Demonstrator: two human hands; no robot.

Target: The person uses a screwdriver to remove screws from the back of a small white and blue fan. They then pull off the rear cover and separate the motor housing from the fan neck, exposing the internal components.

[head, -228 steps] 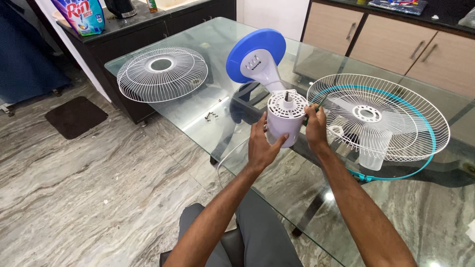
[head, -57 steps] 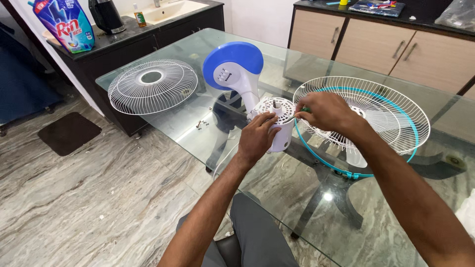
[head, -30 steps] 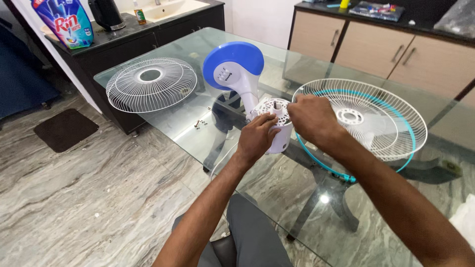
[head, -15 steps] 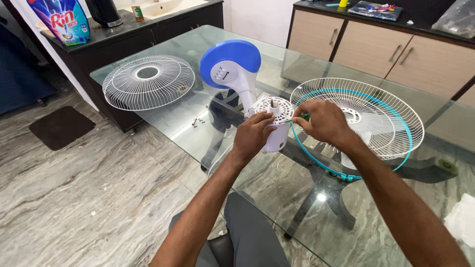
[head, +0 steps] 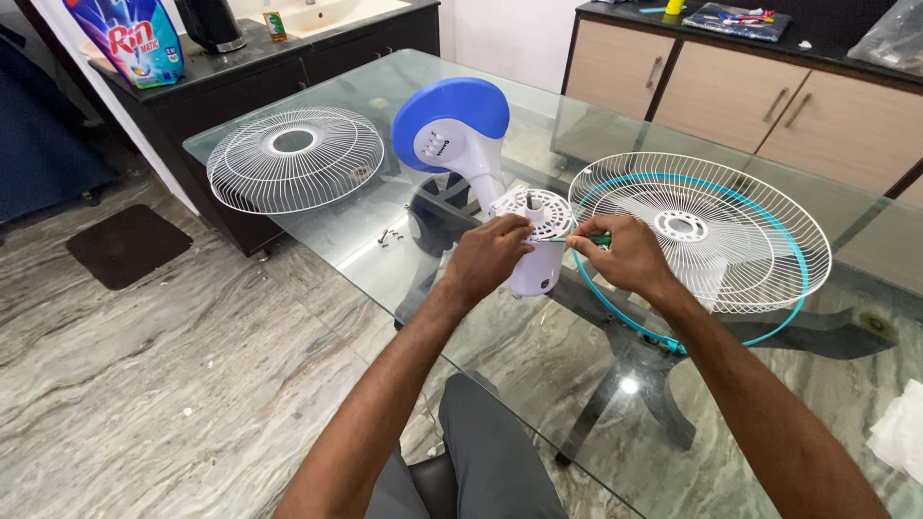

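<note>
A white fan motor housing (head: 539,274) lies on the glass table (head: 404,240), its vented face and shaft pointing up, joined to a blue and white round base (head: 452,120). My left hand (head: 488,259) grips the housing's left side. My right hand (head: 620,255) holds a green-handled screwdriver (head: 594,239) whose thin shaft reaches onto the vented face. A white wire grille with a teal rim (head: 702,235) lies to the right, fan blades under it.
Another white wire grille (head: 293,168) lies at the table's far left. A few loose screws (head: 387,235) sit on the glass between it and the housing. A dark counter (head: 240,67) with a detergent pouch stands behind, wooden cabinets (head: 750,86) at the back right.
My right hand has drawn back to the right of the housing, and the screwdriver now lies nearly flat across the vented face. My left hand stays on the housing.
</note>
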